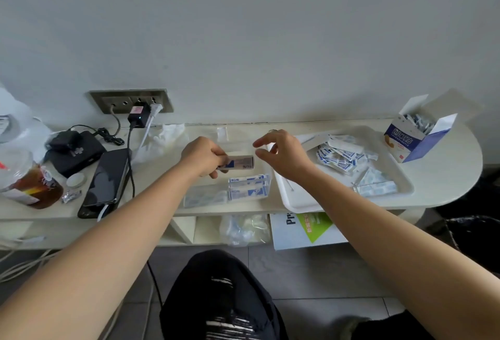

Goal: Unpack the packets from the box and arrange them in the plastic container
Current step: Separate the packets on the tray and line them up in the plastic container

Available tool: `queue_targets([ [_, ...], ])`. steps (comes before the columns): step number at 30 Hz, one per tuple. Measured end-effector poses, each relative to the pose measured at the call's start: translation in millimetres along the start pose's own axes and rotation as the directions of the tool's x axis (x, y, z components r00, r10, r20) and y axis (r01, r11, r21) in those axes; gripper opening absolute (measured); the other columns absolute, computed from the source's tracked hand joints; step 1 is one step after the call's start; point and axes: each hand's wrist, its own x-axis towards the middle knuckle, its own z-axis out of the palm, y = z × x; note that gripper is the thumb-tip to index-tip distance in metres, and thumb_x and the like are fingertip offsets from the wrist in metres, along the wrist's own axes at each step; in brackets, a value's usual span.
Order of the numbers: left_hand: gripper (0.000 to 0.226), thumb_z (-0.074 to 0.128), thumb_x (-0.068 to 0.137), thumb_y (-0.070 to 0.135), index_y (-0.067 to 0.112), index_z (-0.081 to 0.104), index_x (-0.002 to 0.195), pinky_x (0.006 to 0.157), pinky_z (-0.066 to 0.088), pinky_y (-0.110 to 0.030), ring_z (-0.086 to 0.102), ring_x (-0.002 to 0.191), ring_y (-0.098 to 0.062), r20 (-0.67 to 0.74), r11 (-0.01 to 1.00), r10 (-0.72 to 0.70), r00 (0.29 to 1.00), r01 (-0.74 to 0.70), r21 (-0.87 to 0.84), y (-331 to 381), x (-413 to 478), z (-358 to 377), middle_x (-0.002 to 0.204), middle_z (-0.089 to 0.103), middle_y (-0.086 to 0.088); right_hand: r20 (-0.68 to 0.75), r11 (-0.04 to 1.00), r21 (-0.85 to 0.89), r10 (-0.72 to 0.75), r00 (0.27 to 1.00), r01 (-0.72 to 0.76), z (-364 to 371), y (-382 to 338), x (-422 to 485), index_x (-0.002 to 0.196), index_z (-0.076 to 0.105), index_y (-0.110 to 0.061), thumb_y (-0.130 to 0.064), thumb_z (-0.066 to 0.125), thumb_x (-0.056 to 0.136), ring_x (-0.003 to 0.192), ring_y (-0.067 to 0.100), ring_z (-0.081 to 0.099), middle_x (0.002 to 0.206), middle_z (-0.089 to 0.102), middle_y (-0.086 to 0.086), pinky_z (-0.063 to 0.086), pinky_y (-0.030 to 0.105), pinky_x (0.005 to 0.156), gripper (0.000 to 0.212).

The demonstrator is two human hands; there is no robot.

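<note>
Far left of the container, a bottle [29,185] of amber liquid lies on the shelf [151,205]. A phone [107,177] lies between the bottle and the container, with a cable plugged in.

The left hand [201,157] is above the rear left part of the container. Thumb and fingers pinch one end of a stack of packets [239,162]. The stack is held level over the container.

The container [189,201] is clear plastic and stands at the front middle of the shelf. Blue-and-white packets [247,188] lie in rows in its right half. Paler packets lie in its left half.

The right hand [281,153] hovers above the container's right rear corner. Its fingers are loosely spread and hold nothing.

Just right of the container is a white tray [300,204] with loose packets heaped in it. Far right of the container, beyond the tray, the box [416,138] stands open, with packets visible inside.
</note>
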Motion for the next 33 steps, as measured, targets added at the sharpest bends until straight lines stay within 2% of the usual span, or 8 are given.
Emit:
queue_targets([
  [4, 0.011, 0.063, 0.089, 0.025, 0.020, 0.072, 0.087, 0.046, 0.035, -0.019, 0.054, 0.041, -0.005, 0.027, 0.994, -0.109, 0.994, 0.109, -0.008, -3, 14, 15, 0.069, 0.071, 0.003, 0.046, 0.999, -0.034, 0.024, 0.999, -0.022, -1, 9, -8, 0.108, 0.068, -0.021, -0.025, 0.065, 0.088, 0.088, 0.014, 0.055, 0.124, 0.047, 0.005, 0.041, 0.022, 0.086, 0.022],
  [11, 0.019, 0.068, 0.086, 0.020, 0.004, 0.069, 0.097, 0.043, 0.036, -0.019, 0.062, 0.047, -0.013, 0.034, 0.968, -0.247, 0.968, 0.248, -0.022, 1, 34, 34, 0.073, 0.071, -0.006, 0.150, 0.998, -0.062, 0.032, 0.988, -0.023, 7, 11, -12, 0.110, 0.068, -0.021, -0.027, 0.062, 0.089, 0.086, 0.011, 0.054, 0.118, 0.050, 0.004, 0.038, 0.020, 0.079, 0.022],
  [15, 0.019, 0.065, 0.085, 0.020, 0.005, 0.066, 0.097, 0.049, 0.040, -0.022, 0.069, 0.065, -0.021, 0.030, 0.968, -0.236, 0.971, 0.233, 0.090, 5, 41, 42, 0.080, 0.074, -0.008, 0.183, 0.998, -0.065, 0.037, 0.982, -0.026, 9, 12, -14, 0.112, 0.067, -0.021, -0.027, 0.061, 0.091, 0.088, 0.016, 0.058, 0.117, 0.050, 0.004, 0.039, 0.020, 0.080, 0.023],
  [19, 0.018, 0.060, 0.086, 0.022, 0.006, 0.066, 0.082, 0.048, 0.042, -0.023, 0.067, 0.060, -0.020, 0.005, 0.954, -0.153, 0.988, 0.146, 0.260, 10, 42, 49, 0.072, 0.071, -0.006, 0.187, 0.999, -0.039, 0.030, 0.982, -0.023, 9, 13, -17, 0.113, 0.067, -0.020, -0.026, 0.058, 0.092, 0.090, 0.017, 0.060, 0.119, 0.050, 0.004, 0.039, 0.020, 0.080, 0.023],
  [23, 0.022, 0.061, 0.085, 0.029, 0.007, 0.061, 0.080, 0.058, 0.048, -0.026, 0.066, 0.072, -0.025, -0.026, 0.917, -0.063, 0.998, 0.068, 0.394, 14, 40, 44, 0.081, 0.067, -0.008, 0.198, 0.999, -0.028, 0.023, 0.980, -0.018, 7, 14, -17, 0.113, 0.066, -0.021, -0.027, 0.057, 0.093, 0.089, 0.015, 0.061, 0.120, 0.049, 0.003, 0.038, 0.018, 0.080, 0.023],
  [26, 0.027, 0.064, 0.084, 0.035, 0.009, 0.060, 0.079, 0.056, 0.044, -0.026, 0.063, 0.072, -0.025, -0.035, 0.891, -0.037, 0.999, 0.049, 0.452, 16, 35, 35, 0.072, 0.061, -0.005, 0.199, 0.999, -0.031, 0.015, 0.980, -0.009, 7, 15, -16, 0.114, 0.066, -0.021, -0.028, 0.058, 0.093, 0.086, 0.012, 0.060, 0.121, 0.049, 0.003, 0.038, 0.017, 0.080, 0.024],
  [30, 0.035, 0.067, 0.081, 0.043, 0.009, 0.062, 0.083, 0.057, 0.044, -0.024, 0.065, 0.071, -0.024, -0.059, 0.876, -0.086, 0.995, 0.104, 0.471, 14, 28, 26, 0.073, 0.063, -0.004, 0.205, 1.000, -0.029, 0.010, 0.979, -0.004, 7, 16, -16, 0.115, 0.065, -0.020, -0.028, 0.059, 0.092, 0.086, 0.013, 0.060, 0.121, 0.049, 0.004, 0.042, 0.020, 0.082, 0.024],
  [33, 0.041, 0.069, 0.077, 0.052, 0.011, 0.062, 0.080, 0.055, 0.047, -0.022, 0.067, 0.062, -0.018, 0.043, 0.893, -0.212, 0.976, 0.176, 0.415, 8, 26, 26, 0.073, 0.070, -0.003, 0.215, 1.000, -0.028, 0.008, 0.976, -0.002, 7, 17, -17, 0.115, 0.065, -0.020, -0.027, 0.059, 0.092, 0.086, 0.013, 0.061, 0.123, 0.048, 0.004, 0.042, 0.020, 0.083, 0.024],
])
